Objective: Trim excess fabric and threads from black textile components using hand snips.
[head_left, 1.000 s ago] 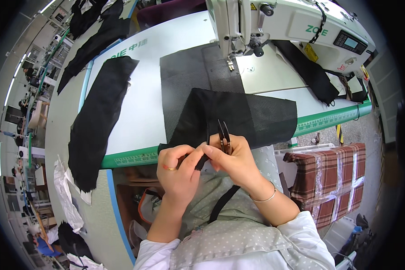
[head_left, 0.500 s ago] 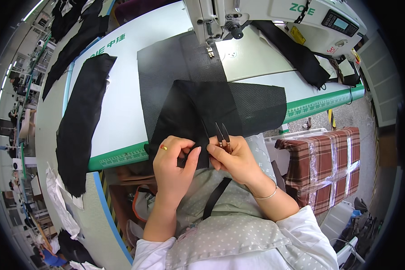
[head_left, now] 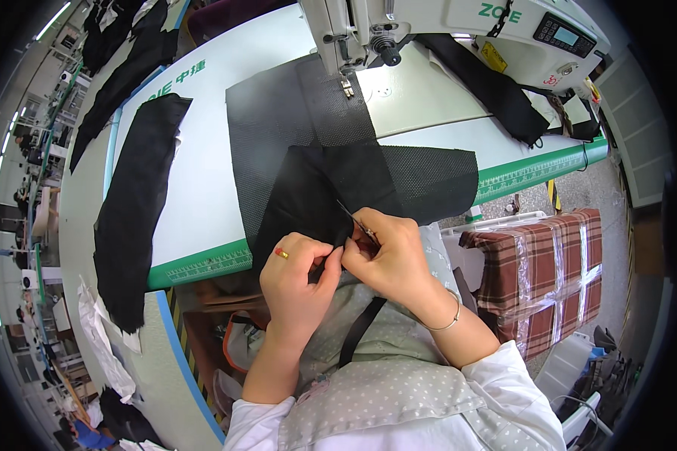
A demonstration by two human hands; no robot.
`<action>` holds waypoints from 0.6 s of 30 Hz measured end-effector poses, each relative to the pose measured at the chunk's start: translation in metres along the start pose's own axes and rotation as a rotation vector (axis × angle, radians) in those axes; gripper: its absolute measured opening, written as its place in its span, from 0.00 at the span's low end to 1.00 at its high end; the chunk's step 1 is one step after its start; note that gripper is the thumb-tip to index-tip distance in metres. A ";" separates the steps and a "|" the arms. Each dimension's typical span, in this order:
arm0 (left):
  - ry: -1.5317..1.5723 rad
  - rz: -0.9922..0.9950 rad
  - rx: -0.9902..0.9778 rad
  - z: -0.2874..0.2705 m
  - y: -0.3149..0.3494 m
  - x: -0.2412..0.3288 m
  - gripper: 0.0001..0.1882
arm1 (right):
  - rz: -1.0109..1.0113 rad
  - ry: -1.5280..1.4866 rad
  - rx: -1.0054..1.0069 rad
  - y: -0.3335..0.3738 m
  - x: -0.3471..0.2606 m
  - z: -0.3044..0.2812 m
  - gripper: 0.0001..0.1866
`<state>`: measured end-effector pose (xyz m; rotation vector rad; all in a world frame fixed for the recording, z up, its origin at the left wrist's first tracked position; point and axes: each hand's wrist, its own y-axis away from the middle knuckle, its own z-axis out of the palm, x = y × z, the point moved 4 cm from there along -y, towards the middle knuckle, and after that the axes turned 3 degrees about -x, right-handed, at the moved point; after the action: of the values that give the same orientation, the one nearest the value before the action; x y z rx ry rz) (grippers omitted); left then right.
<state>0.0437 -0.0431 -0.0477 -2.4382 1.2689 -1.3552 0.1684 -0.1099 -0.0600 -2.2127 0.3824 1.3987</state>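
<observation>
A black fabric piece [head_left: 301, 195] with mesh parts drapes over the table's front edge toward my lap. My left hand [head_left: 297, 278], a ring on one finger, pinches its near edge between thumb and fingertips. Close against it, my right hand [head_left: 391, 252] has its fingertips closed at the same edge, with thread snips [head_left: 351, 216] tucked in its grip. The blades point up and left across the cloth; the handles are mostly hidden by the fingers. Beyond my hands, the mesh panel [head_left: 271, 124] lies flat, its far end beside the presser foot [head_left: 347, 87].
The sewing machine [head_left: 459, 19] stands at the far side of the white table [head_left: 203, 203]. Black cut pieces [head_left: 139, 203] lie to the left, and another black strip [head_left: 489, 90] is at the right. A plaid-covered box [head_left: 538, 278] sits to my lower right.
My right hand has turned inward and moved slightly up, swinging the snips' blades from upright to leaning left over the fabric. Both hands' fingertips are now closer together.
</observation>
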 end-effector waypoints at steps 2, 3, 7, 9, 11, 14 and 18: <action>-0.008 0.012 0.000 -0.002 0.001 0.001 0.11 | -0.033 0.049 0.005 0.001 0.002 0.000 0.06; -0.003 0.002 0.011 -0.004 0.002 0.003 0.11 | -0.065 0.101 0.012 0.002 0.003 0.000 0.05; 0.047 -0.022 0.046 -0.009 0.001 0.000 0.11 | 0.122 -0.146 -0.003 0.002 0.012 -0.009 0.02; 0.053 -0.024 0.043 -0.008 0.000 -0.001 0.11 | 0.149 -0.209 0.013 0.003 0.008 -0.011 0.02; 0.073 -0.045 0.050 -0.009 -0.001 -0.001 0.11 | 0.176 -0.272 0.029 0.003 0.004 -0.011 0.02; 0.077 -0.045 0.054 -0.010 -0.001 0.000 0.11 | 0.073 -0.169 -0.028 0.001 -0.003 -0.005 0.04; 0.076 -0.028 0.035 -0.008 -0.001 0.001 0.11 | 0.037 -0.125 -0.009 -0.001 -0.002 -0.001 0.04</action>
<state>0.0381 -0.0408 -0.0419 -2.4118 1.2207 -1.4782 0.1688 -0.1096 -0.0574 -2.1217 0.3760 1.5520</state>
